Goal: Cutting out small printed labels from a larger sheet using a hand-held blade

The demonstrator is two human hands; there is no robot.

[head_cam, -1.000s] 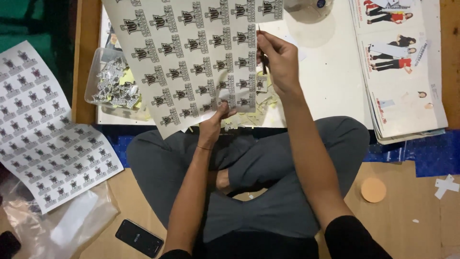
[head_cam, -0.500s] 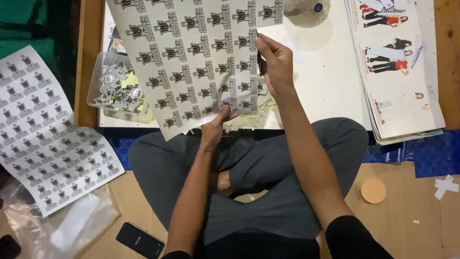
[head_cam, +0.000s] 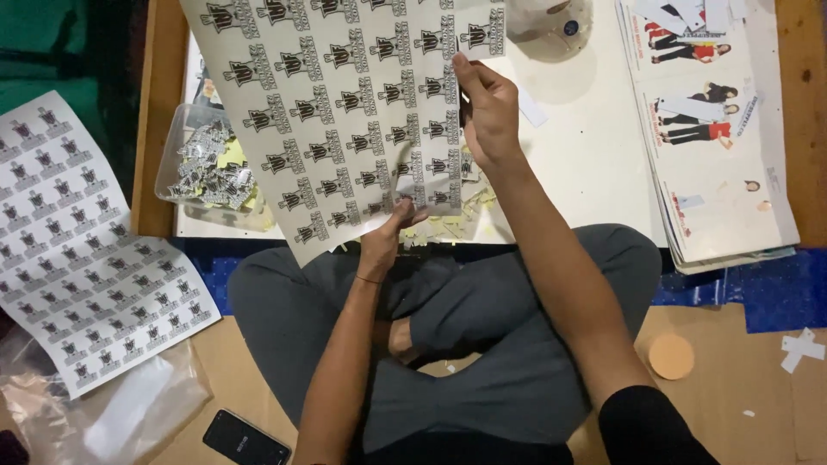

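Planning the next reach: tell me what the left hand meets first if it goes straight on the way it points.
The left hand points up the frame at the sticker sheet it already touches, so the sheet comes first; depth beyond it is unclear.

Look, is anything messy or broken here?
A little messy: yellowish paper scraps lie scattered on the white board under the sticker sheet both hands hold. A crumpled clear plastic bag lies on the floor by a phone. Nothing looks broken.

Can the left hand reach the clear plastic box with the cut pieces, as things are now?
Probably yes, but not freely. The left hand is pinching the lower edge of the sticker sheet, and that sheet hangs over part of the plastic box. It would have to let go first.
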